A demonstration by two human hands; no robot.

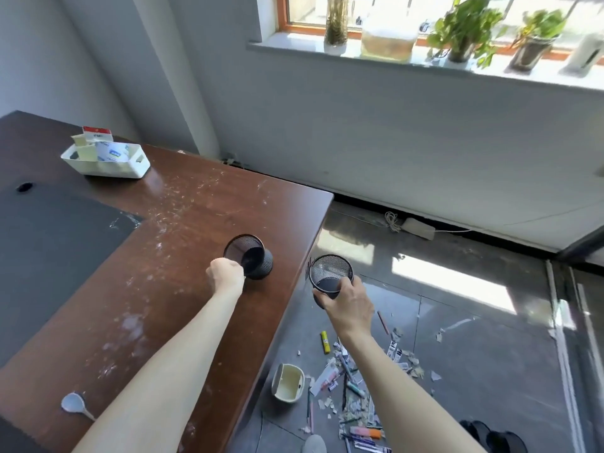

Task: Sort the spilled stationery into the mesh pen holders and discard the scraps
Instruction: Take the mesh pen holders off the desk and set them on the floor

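Observation:
Two black mesh pen holders are in view. One pen holder (253,258) stands on the brown desk (183,223) near its right edge, and my left hand (225,273) pinches its near rim. My right hand (349,304) grips the second pen holder (330,273) by its side and holds it in the air just past the desk's edge, above the floor. Both holders look empty. On the grey floor lies the spilled stationery (353,387): pens, markers, a yellow highlighter (324,342), a pencil and many paper scraps.
A small cream bin (287,382) lies tipped on the floor beside the spill. A white tray (106,160) of cards sits at the desk's far side, a black mat (49,243) at its left, a spoon (75,405) near the front. Dark slippers (493,436) lie at lower right.

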